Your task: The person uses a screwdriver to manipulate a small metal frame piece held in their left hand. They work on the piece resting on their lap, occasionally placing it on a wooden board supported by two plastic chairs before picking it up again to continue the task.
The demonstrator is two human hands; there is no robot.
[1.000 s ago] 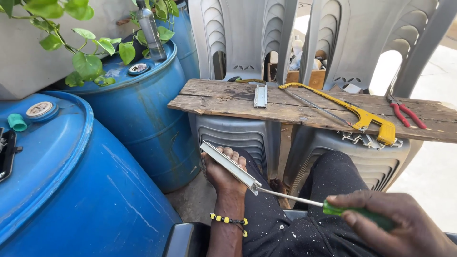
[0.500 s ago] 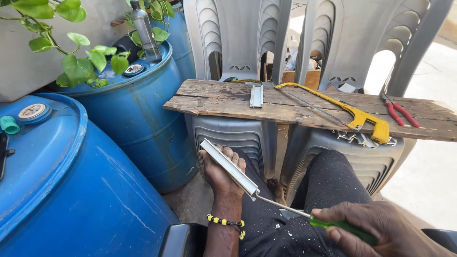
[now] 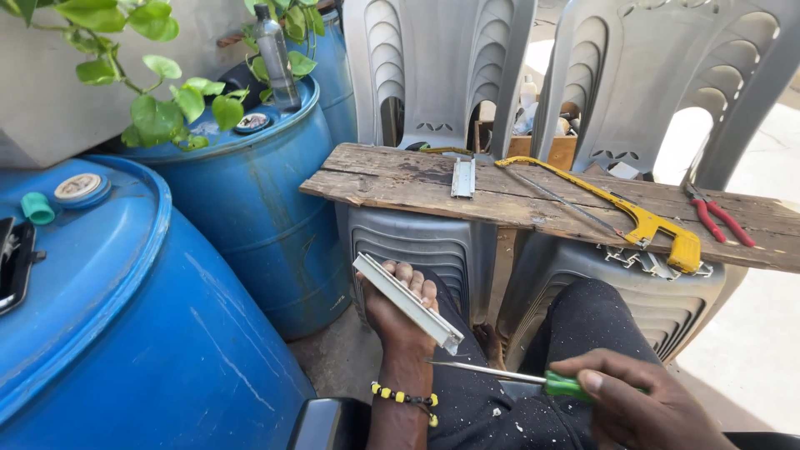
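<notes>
Risk: slip of the file (image 3: 487, 372) off the metal strip (image 3: 407, 302) toward the palm, likely if the strip rocks on the knee. Left hand (image 3: 397, 310): closed around the strip, palm up, fingers curled over the far edge, wrist low beside the blue drum (image 3: 125, 333). Right hand (image 3: 627, 402): gripping the green file handle, tip just below the strip's near end; contact possibly made, hard to confirm. Hacksaw (image 3: 612, 208) and pliers (image 3: 718, 217) lying on the plank (image 3: 392, 179).

Makeshift outdoor workshop: hacksaw (image 3: 617, 210) and pliers (image 3: 718, 215) on plank (image 3: 400, 182).
</notes>
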